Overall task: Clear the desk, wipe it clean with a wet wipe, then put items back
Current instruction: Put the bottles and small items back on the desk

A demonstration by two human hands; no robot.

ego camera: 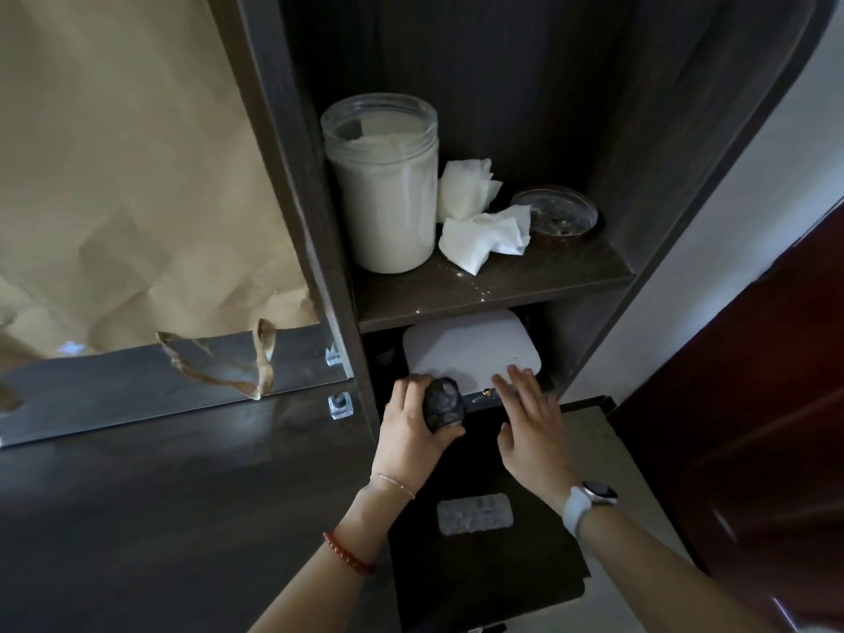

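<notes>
Hands at lower centre of frame. Left hand (413, 427) grips a dark rounded object (443, 404), fingers curled round it, below the shelf (493, 285). Right hand (530, 418) lies flat, fingers straight, tips touching a white flat device (470, 349) in the lower compartment. Desk (160, 495) occupies lower left. Crumpled wipes (484, 235) sit on the shelf beside a jar (383, 185).
</notes>
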